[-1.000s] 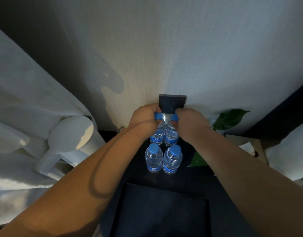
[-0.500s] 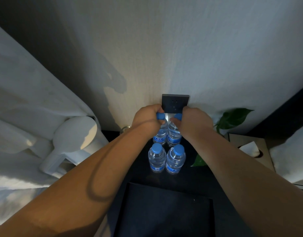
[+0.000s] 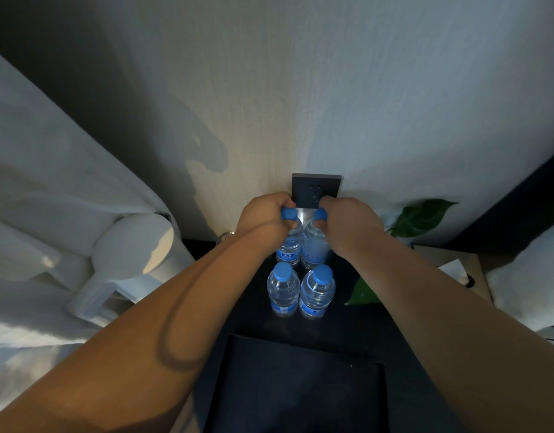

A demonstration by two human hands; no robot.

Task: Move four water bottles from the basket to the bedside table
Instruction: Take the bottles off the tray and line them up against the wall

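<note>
Several clear water bottles with blue caps stand in a two-by-two block on the dark bedside table (image 3: 356,320). My left hand (image 3: 263,218) grips the neck of the back left bottle (image 3: 289,245). My right hand (image 3: 347,223) grips the neck of the back right bottle (image 3: 314,248). Both back bottles are upright against the wall. The front left bottle (image 3: 283,290) and the front right bottle (image 3: 317,292) stand free just in front of them. A dark basket (image 3: 300,392) lies at the near edge; its inside looks black and I cannot make out any contents.
A dark wall socket plate (image 3: 316,189) sits right behind my hands. A white kettle (image 3: 125,260) stands to the left beside white curtains. Green plant leaves (image 3: 422,217) and a tissue box (image 3: 453,267) are to the right, with a white pillow (image 3: 531,276) beyond.
My hands stay on the two back bottles, whose caps now show more clearly between my fingers. The view has shifted slightly; the front bottles have not moved.
</note>
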